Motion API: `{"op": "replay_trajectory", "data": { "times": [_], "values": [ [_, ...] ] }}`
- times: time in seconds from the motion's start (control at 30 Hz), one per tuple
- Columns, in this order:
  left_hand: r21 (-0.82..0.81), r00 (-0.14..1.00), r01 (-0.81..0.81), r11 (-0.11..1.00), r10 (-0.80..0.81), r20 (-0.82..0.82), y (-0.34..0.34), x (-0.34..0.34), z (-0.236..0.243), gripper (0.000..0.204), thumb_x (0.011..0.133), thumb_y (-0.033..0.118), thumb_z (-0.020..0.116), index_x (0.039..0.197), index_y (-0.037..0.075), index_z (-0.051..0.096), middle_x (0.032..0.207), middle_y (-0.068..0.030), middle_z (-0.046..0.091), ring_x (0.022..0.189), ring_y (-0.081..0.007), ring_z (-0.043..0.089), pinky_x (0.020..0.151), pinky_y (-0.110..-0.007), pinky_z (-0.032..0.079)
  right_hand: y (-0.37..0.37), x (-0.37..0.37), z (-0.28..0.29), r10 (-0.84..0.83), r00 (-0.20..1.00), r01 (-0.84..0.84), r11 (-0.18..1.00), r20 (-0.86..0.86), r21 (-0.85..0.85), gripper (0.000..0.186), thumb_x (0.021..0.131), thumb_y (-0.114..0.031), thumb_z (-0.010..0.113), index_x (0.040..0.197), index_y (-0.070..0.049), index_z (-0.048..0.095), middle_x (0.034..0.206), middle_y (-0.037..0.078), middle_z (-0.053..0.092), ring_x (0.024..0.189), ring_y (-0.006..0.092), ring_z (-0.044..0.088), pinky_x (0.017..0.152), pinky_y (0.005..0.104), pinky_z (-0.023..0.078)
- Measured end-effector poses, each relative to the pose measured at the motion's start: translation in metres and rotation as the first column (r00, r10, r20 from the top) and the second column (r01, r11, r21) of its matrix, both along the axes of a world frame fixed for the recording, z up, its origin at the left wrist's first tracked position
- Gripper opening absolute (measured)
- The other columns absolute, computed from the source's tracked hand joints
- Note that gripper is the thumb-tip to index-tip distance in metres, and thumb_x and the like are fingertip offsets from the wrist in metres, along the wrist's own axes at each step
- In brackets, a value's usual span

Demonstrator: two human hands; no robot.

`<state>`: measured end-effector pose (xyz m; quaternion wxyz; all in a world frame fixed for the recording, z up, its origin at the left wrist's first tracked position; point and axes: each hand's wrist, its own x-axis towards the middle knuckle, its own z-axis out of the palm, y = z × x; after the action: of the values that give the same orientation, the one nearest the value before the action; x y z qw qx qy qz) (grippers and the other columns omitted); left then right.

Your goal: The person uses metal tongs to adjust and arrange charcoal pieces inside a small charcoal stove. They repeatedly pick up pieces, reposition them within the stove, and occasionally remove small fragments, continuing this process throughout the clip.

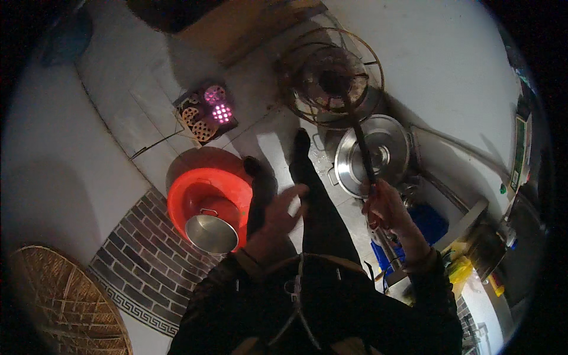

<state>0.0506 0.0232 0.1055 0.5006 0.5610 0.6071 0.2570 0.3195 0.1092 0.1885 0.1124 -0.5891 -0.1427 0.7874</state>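
Observation:
My right hand is closed round a long dark metal rod. The rod runs up and away from my fist, and its far tip lies over the middle of the round stove, inside a rusty wire ring. Whether it is a single bar or a pair of tongs I cannot tell. My left hand hangs empty above my legs, fingers loosely apart. Ahead to the left, several perforated coal briquettes sit on a dark tray; one briquette glows pink-white, while others look tan and burnt out.
A red basin holds a steel pot on the left. A large steel lid or pan lies beside the stove, with a blue crate nearer. A woven basket stands at lower left; a white wall rises at right.

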Motion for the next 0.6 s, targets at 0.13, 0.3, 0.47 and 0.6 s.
{"op": "replay_trajectory", "data": {
  "times": [0.13,0.3,0.47,0.6],
  "values": [
    [-0.157,0.933,0.106,0.982,-0.153,-0.327,-0.026,-0.041,-0.067,0.047,0.08,0.029,0.062,0.119,0.005,0.049,0.116,-0.0166,0.054,0.108,-0.0326,0.051,0.093,-0.041,0.041,0.035,0.05,-0.025,-0.226,0.961,0.227,0.974,-0.157,-0.012,0.044,0.091,-0.042,0.043,0.119,-0.009,0.047,0.074,0.009,0.061,0.041,0.0135,0.053,0.035,0.0248,0.041],
    [-0.691,0.878,0.037,0.722,-0.353,-0.322,-0.095,-0.048,-0.113,0.076,0.075,0.051,0.061,0.131,0.005,0.038,0.127,-0.0244,0.044,0.119,-0.0379,0.042,0.099,-0.045,0.035,0.083,0.079,-0.08,-0.186,0.97,0.188,0.982,-0.157,0.002,0.035,0.087,-0.036,0.053,0.108,-0.008,0.051,0.066,0.004,0.054,0.037,0.0143,0.045,0.037,0.0279,0.041],
    [-0.883,0.918,-0.011,0.47,-0.345,-0.195,-0.124,-0.025,-0.126,0.085,0.075,0.058,0.058,0.136,0.005,0.032,0.132,-0.0276,0.037,0.123,-0.0398,0.038,0.101,-0.046,0.034,0.147,0.062,-0.174,-0.106,0.97,0.117,0.992,-0.221,0.042,0.029,0.087,-0.039,0.053,0.09,-0.011,0.053,0.057,0.0,0.042,0.042,0.0119,0.042,0.043,0.035,0.045],
    [-0.836,0.924,-0.022,0.548,-0.309,-0.227,-0.126,-0.021,-0.123,0.083,0.074,0.057,0.058,0.135,0.005,0.033,0.134,-0.0258,0.035,0.122,-0.0398,0.039,0.099,-0.046,0.035,0.177,0.036,-0.229,-0.135,0.991,0.134,0.985,0.002,0.105,0.029,0.087,-0.04,0.051,0.079,-0.012,0.052,0.054,-0.001,0.041,0.04,0.0119,0.039,0.041,0.0337,0.043]
  ]
}}
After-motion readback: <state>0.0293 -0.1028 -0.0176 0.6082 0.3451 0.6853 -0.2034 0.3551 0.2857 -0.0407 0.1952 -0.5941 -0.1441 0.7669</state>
